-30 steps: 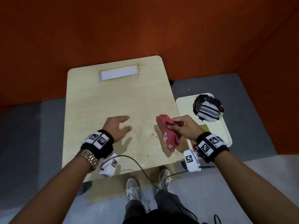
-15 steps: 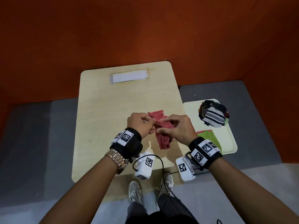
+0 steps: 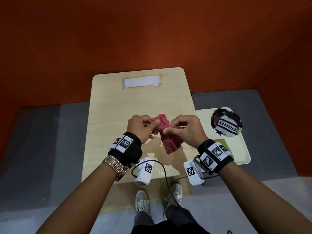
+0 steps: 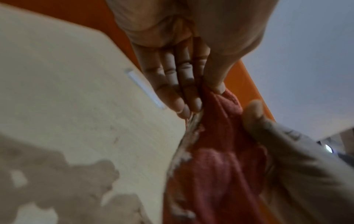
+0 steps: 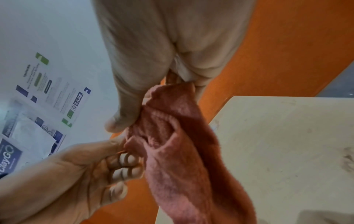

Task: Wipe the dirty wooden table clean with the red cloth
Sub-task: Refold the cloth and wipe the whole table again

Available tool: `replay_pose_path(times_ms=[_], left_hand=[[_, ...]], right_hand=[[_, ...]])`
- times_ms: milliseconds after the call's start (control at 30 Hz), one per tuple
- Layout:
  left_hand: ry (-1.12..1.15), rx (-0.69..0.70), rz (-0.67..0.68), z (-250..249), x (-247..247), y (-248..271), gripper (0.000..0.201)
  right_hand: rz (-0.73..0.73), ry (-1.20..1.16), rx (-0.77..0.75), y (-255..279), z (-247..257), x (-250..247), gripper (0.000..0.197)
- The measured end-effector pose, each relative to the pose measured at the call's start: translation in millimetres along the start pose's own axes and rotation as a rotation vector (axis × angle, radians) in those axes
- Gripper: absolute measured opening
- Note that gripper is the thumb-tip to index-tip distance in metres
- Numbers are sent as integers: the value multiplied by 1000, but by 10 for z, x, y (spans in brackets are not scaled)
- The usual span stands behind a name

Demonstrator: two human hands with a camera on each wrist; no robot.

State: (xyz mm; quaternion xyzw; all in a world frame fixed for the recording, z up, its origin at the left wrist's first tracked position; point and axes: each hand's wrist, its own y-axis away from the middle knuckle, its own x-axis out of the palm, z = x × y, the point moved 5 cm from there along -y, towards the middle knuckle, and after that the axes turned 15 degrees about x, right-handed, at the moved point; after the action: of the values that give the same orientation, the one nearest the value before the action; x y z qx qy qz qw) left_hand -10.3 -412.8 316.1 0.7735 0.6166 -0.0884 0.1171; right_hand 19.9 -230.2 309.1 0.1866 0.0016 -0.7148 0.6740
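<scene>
Both hands hold the red cloth [image 3: 168, 132] in the air over the near middle of the pale wooden table [image 3: 118, 112]. My left hand [image 3: 143, 126] pinches its left end between thumb and fingers [image 4: 172, 84]. At the right end my right hand [image 3: 182, 129] pinches it, thumb in front. The rest of the cloth hangs down crumpled. In the left wrist view the cloth [image 4: 216, 166] shows whitish smears along one edge. The right wrist view shows the cloth [image 5: 182, 151] between my right hand [image 5: 153, 103] and left hand [image 5: 114, 166]. A wet-looking patch [image 3: 157, 156] lies near the table's front edge.
A white strip [image 3: 141, 81] lies at the table's far edge. To the right stands a cream tray [image 3: 243, 149] with a striped cloth bundle [image 3: 226, 125] and a green cloth [image 3: 224, 144]. Orange walls close off the back and right. A black cable [image 3: 162, 168] crosses the front edge.
One second ago only my right hand held the cloth and my left hand hovered open over the table. The left hand came over and took hold; both now stretch the cloth between them.
</scene>
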Motion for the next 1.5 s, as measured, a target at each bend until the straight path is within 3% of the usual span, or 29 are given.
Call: replay_pose_path(times_ms=[167, 367, 467, 567, 700, 800, 900, 1033, 1133, 1300, 1500], left_hand=[[-202, 115, 51, -44, -120, 28, 33], [-529, 193, 126, -81, -243, 53, 44], [-640, 267, 46, -192, -303, 37, 32], [-579, 408, 111, -291, -275, 17, 49], [-546, 542, 129, -444, -242, -56, 15], [-434, 526, 99, -535, -253, -71, 8], [-301, 425, 78, -536, -260, -53, 10], [-212, 298, 38, -406, -310, -56, 12], [-155, 212, 3, -283, -370, -70, 12], [10, 35, -164, -69, -647, -102, 18], [-39, -11, -307, 132, -1009, -126, 18]], right_hand=[[38, -32, -13, -22, 38, -70, 19], [-77, 196, -106, -34, 205, -116, 14], [-77, 320, -233, -30, 401, -81, 14], [-11, 525, -376, -36, 568, 37, 16], [-20, 610, -447, -78, 696, 21, 18], [-99, 627, -469, -43, 690, -15, 19], [-154, 524, -470, 64, 633, 29, 25], [-3, 508, -448, 168, 495, 237, 27], [20, 527, -436, 153, 475, 258, 17], [136, 788, -434, 151, 355, 203, 6], [154, 1077, -413, 207, 137, 16, 5]])
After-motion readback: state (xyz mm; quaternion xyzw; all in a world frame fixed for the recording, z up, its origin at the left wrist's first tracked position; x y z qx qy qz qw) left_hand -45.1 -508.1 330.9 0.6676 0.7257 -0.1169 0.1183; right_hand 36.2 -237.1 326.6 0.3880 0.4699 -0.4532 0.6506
